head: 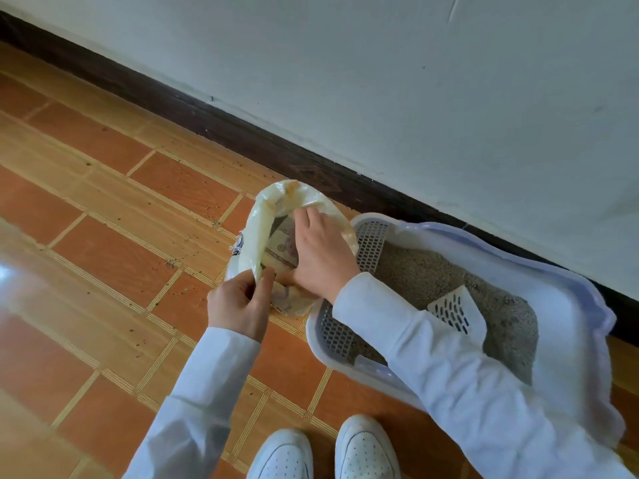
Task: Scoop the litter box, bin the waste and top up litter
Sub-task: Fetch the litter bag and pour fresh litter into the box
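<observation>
A cream plastic litter bag stands open on the tiled floor, left of the litter box. My left hand pinches the near edge of the bag's mouth. My right hand reaches across the mouth and grips the bag's right rim, its thumb down near my left hand. The white litter box with a grey grid step lies by the wall and holds grey litter. A white slotted scoop rests in the litter, partly behind my right sleeve.
Dark skirting and a white wall run diagonally behind the box. Loose litter grains dot the orange floor tiles left of the bag. My white shoes stand at the bottom edge.
</observation>
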Demonstrator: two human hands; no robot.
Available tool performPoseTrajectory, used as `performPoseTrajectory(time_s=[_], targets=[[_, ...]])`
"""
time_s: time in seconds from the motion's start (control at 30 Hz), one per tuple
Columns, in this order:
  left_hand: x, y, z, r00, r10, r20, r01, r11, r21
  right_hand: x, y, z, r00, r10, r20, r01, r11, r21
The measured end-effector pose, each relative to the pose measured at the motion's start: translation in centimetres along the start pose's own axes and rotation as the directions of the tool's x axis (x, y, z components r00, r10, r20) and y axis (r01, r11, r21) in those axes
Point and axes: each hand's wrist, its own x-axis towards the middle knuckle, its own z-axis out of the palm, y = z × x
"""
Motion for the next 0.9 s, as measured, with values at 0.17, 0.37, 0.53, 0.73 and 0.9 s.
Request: performPoseTrajectory(time_s=[0.17, 0.37, 0.53, 0.73, 0.9], targets=[[0.4, -0.6, -0.1, 0.999, 0.040, 0.011, -0.040, 0.999, 0.012, 2.3, -0.2, 3.2, 0.995, -0.069, 0.067, 0.079, 0.983, -0.163], [0.5, -1.0, -0.4, 0.996, 0.074, 0.043, -0.075, 0.997, 0.030, 2.5, -0.5, 4.8, 0.991, -0.089, 0.097, 0.097, 0.991, -0.092], [0.8, -1.5, -0.6, 0.997, 0.056, 0.049, -0.057, 0.998, 0.030, 3.2, 0.7, 3.4, 0.917, 0.011, 0.399, -0.088, 0.980, 0.176], [0.6, -0.9, -1.1, 0.992, 0.092, 0.085, -0.097, 0.994, 0.054, 2.3, 2.5, -0.1, 0.818, 0.092, 0.568, -0.434, 0.745, 0.506], [0.7, -0.5, -1.2, 0.987, 0.141, 0.075, -0.148, 0.985, 0.087, 1.0, 4.4, -1.9, 0.824, 0.106, 0.556, -0.521, 0.526, 0.672]])
